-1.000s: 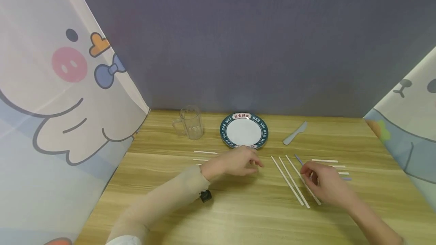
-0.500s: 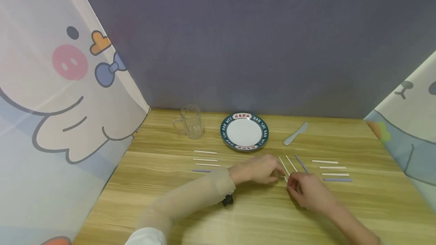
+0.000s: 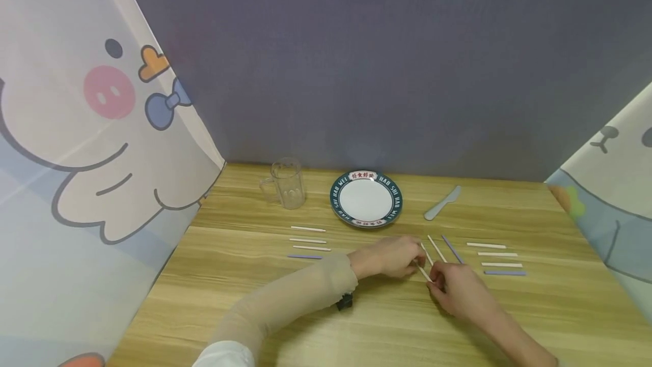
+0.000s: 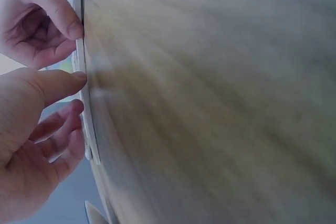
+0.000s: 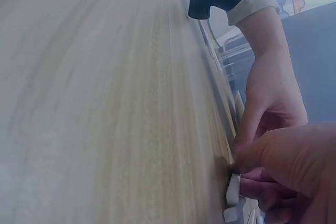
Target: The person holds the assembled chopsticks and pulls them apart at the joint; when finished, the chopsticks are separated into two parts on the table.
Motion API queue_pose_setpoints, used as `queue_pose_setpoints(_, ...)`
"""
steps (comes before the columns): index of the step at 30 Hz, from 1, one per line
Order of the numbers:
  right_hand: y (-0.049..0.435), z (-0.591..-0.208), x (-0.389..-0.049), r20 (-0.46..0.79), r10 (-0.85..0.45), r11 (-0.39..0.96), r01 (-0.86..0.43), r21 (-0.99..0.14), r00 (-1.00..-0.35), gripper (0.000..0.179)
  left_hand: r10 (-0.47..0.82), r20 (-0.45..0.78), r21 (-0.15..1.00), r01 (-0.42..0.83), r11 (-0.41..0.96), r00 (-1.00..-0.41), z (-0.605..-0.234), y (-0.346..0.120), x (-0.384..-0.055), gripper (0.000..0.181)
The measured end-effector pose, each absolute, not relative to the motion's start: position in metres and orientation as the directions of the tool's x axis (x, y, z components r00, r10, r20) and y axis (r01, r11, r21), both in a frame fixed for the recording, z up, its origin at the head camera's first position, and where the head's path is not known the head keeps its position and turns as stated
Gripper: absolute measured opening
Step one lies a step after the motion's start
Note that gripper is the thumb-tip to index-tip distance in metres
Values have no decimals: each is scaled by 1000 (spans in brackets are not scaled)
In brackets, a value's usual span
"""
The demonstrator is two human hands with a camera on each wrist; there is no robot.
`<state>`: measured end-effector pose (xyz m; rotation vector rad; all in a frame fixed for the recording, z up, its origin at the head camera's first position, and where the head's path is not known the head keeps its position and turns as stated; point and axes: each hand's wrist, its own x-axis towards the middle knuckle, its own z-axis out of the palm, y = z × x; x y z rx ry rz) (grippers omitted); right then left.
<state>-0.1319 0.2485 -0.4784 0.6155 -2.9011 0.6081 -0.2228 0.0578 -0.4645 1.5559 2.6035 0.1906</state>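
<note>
My left hand (image 3: 394, 256) and my right hand (image 3: 460, 289) are close together at the right of the table. Between them lies a long thin white stick (image 3: 424, 273). The left thumb and fingers pinch its far part; the right thumb and fingers pinch it nearer to me. In the left wrist view both thumbs lie along the stick (image 4: 81, 59), low at the table top. The right wrist view shows white stick ends (image 5: 232, 190) beside the right fingers. Just right of the hands lie two more long white sticks, one here (image 3: 437, 248), and a purple stick (image 3: 452, 249), partly hidden.
Short white sticks (image 3: 308, 240) and a purple one (image 3: 305, 256) form a row at left; a similar row (image 3: 497, 254) lies at right. Behind stand a clear mug (image 3: 288, 186) and a green-rimmed plate (image 3: 338, 214), with a grey knife (image 3: 442, 204) beside them.
My left hand has moved right and toward me from below the plate to the leftmost long stick. My right hand has moved left to it, and both now pinch it.
</note>
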Motion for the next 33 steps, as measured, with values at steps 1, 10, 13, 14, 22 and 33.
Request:
queue_pose_setpoints(1, 248, -478, -132, 194, -369, 834, -416, -362, -909, 21, 882, -27, 161, 868, 469, -471, -465, 58, -223, 14)
queue_pose_setpoints(10, 241, -473, -140, 431, -448, 753, -590, -290, -783, 30, 910, 23, 152, 901, 407, -415, -456, 36, -227, 6)
queue_pose_setpoints(13, 236, -466, -145, 462, -504, 712, -654, -256, -729, 28, 900, 83, 220, 889, 402, -428, -448, 20, -224, 6)
queue_pose_setpoints(14, 234, -463, -147, 465, -517, 701, -667, -252, -718, 28, 892, 107, 248, 881, 404, -439, -445, 14, -222, 6)
queue_pose_setpoints(22, 206, -438, -155, 427, -573, 644, -706, -294, -700, 24, 838, 250, 348, 852, 390, -486, -424, -21, -210, 11)
queue_pose_setpoints(33, 175, -404, -164, 498, -618, 584, -779, -228, -609, 18, 742, 311, 331, 800, 500, -593, -385, -59, -187, 13)
